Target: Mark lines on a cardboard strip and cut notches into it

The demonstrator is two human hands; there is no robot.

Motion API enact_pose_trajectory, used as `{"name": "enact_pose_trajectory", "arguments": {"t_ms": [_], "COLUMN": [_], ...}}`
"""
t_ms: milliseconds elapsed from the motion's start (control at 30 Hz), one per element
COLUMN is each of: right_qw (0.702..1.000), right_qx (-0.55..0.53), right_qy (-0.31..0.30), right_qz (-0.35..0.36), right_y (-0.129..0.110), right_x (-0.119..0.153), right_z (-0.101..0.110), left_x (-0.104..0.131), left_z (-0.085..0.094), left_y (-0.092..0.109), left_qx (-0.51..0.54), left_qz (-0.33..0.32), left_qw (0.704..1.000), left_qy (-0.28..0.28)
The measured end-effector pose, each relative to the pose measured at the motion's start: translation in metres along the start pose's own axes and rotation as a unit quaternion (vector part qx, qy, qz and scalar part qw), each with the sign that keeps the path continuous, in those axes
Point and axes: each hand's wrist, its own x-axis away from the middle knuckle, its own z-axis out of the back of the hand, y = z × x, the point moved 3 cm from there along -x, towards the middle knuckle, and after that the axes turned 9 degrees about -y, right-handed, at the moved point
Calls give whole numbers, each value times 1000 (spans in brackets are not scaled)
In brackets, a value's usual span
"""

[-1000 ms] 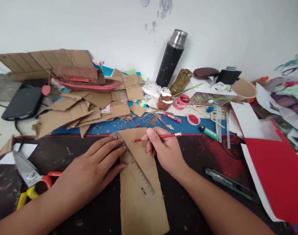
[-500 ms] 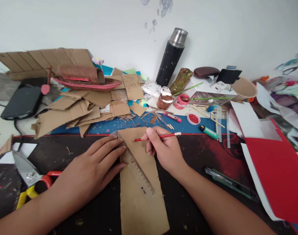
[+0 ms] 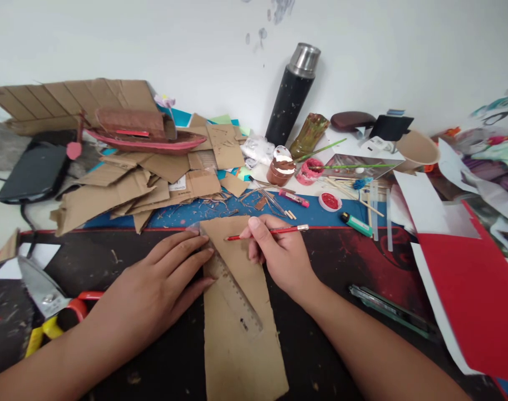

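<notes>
A strip of brown cardboard lies lengthwise in front of me on the dark mat. Across it, at a slant, rests a clear plastic ruler. My left hand is laid over the ruler's upper end, fingers stretched out and pressing on it, the thumb at its left edge. In my right hand is a red pencil, pinched between thumb and fingers. Its tip points left, above the cardboard and to the right of the ruler; whether it touches I cannot tell.
Scissors lie by my left forearm, and a green box cutter by my right. Behind are cardboard scraps, a model boat, paint jars, a thermos and a lighter. Red paper lies at right.
</notes>
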Motion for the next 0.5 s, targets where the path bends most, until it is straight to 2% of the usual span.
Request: {"name": "enact_pose_trajectory", "arguments": {"t_ms": [500], "right_qw": [1000], "right_qx": [-15], "right_qy": [25], "right_qz": [6], "right_y": [-4], "right_x": [0], "right_z": [0], "left_x": [1], "left_z": [-3], "left_y": [-1], "left_qx": [7], "left_qz": [11], "left_qw": [1000], "left_qy": [-7]}}
